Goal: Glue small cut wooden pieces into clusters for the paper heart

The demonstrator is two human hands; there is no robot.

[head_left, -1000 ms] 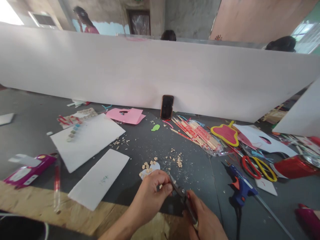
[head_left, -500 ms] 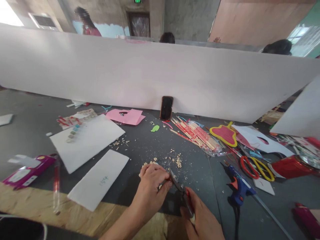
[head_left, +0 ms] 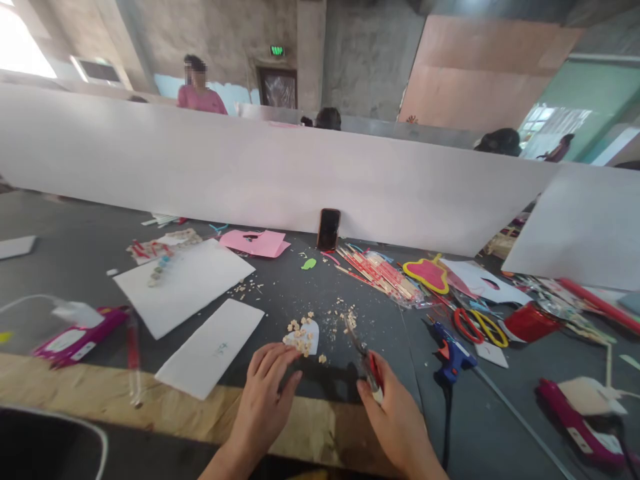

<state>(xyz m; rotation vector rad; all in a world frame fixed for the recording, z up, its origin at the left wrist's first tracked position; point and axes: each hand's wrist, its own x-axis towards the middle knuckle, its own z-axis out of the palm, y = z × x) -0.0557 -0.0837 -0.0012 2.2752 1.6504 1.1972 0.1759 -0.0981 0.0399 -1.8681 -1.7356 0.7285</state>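
Observation:
My right hand [head_left: 397, 410] is wrapped around hand cutters [head_left: 361, 350] with dark jaws and red-and-white handles. The jaws point up and left over pale crumbs [head_left: 351, 310] on the dark tabletop. My left hand [head_left: 273, 387] is open, fingers slightly bent and thumb apart, with nothing visible in it. Its fingertips are at the near edge of a heap of small pale chips [head_left: 299, 335]; whether they touch it I cannot tell. Under and beside the heap is a small white card [head_left: 311, 337]. One loose chip [head_left: 323, 359] lies to the right of the heap.
A white sheet [head_left: 185, 287] and white board [head_left: 210, 350] lie left, near a purple power strip [head_left: 83, 337]. Right are bundled sticks [head_left: 383, 273], a blue glue gun [head_left: 453, 353], scissors [head_left: 477, 327] and a red can [head_left: 533, 321]. A phone [head_left: 329, 229] leans against a white partition [head_left: 280, 173].
My hands have moved apart. The left has drawn back left from the cutter jaws, uncovering the heap and card. The right still holds the cutters. The camera view has tilted up.

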